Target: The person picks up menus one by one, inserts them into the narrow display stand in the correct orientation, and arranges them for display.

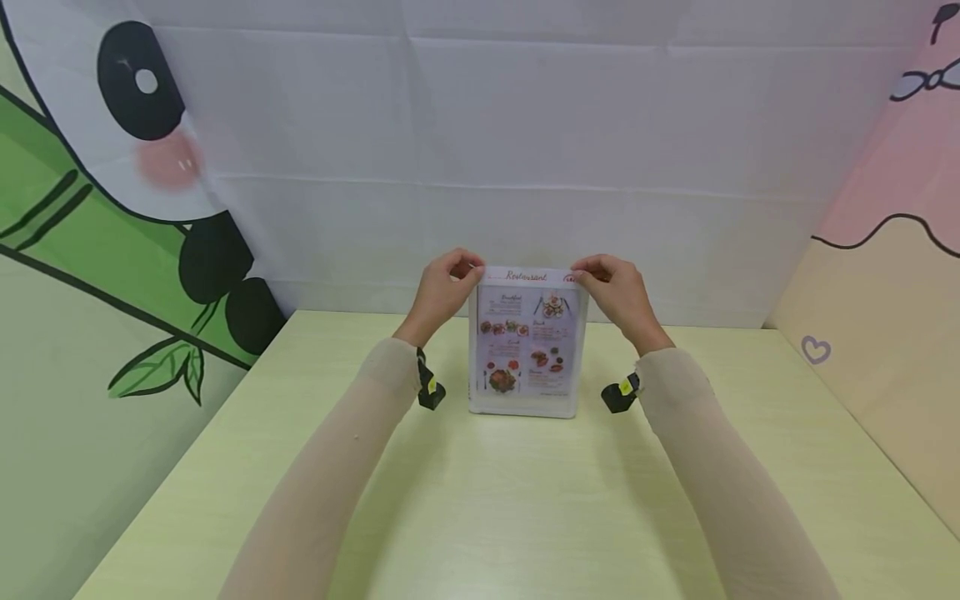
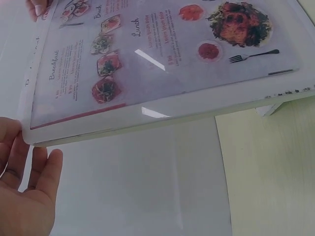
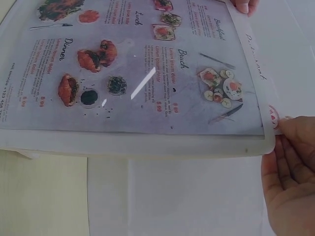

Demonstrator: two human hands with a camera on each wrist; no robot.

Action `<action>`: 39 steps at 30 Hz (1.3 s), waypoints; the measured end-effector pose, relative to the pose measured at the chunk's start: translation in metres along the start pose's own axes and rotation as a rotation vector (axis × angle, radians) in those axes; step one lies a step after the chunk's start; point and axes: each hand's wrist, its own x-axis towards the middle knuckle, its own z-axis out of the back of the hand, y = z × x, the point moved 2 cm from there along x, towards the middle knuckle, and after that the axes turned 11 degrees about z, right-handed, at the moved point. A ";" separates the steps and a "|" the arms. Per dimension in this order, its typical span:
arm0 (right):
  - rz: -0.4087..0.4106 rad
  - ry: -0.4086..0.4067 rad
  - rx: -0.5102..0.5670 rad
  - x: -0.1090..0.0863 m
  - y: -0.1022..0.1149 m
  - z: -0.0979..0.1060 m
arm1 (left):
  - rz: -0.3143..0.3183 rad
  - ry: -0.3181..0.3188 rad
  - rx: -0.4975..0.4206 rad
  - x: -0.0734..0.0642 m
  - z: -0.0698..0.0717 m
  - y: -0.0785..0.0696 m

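A printed restaurant menu sheet (image 1: 528,342) sits in a white-edged clear menu holder (image 1: 522,412), which stands upright on the table. The sheet's "Restaurant" header strip lies along the top, between the hands. My left hand (image 1: 444,293) pinches the top left corner, its thumb in front and other fingers behind. At the opposite top corner, my right hand (image 1: 618,298) pinches the sheet beside a red round logo (image 3: 273,117). Food pictures and text fill the sheet (image 2: 147,54) in the left wrist view. Glare streaks cross the clear front in both wrist views.
The pale wooden table (image 1: 495,500) runs back to a white cloth wall (image 1: 480,125). Cartoon-painted panels flank it, a green one (image 1: 97,217) at left and a pink and beige one (image 1: 885,275) at right. A foot (image 2: 268,109) shows beneath the holder.
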 end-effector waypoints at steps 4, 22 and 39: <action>-0.010 0.016 0.001 0.000 0.001 0.000 | 0.013 0.005 -0.005 -0.001 0.001 -0.001; -0.021 0.054 -0.006 -0.002 0.003 0.003 | 0.030 0.033 0.015 -0.001 0.002 -0.002; 0.039 0.065 -0.050 -0.003 0.001 0.003 | 0.022 0.086 0.048 -0.002 0.004 -0.001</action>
